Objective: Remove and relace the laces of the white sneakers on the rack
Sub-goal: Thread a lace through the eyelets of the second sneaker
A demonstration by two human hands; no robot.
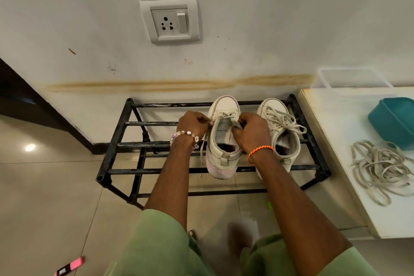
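Two white sneakers stand on a black metal rack (pixel 116 144), toes toward the wall. The left sneaker (pixel 220 159) has its tongue open and only a lace near the toe. My left hand (pixel 193 124) pinches the lace at the shoe's left side; a loose end hangs down beside the shoe. My right hand (pixel 252 133) grips the right edge of the tongue and the lace there. The right sneaker (pixel 279 119) is laced and tied, untouched. A pile of loose grey-white laces (pixel 380 169) lies on the white surface to the right.
A white low table (pixel 331 141) stands right of the rack, holding a teal tub (pixel 394 122) and a clear plastic box (pixel 354 78). A wall socket (pixel 170 20) is above. A pink object (pixel 70 265) lies on the tiled floor at lower left.
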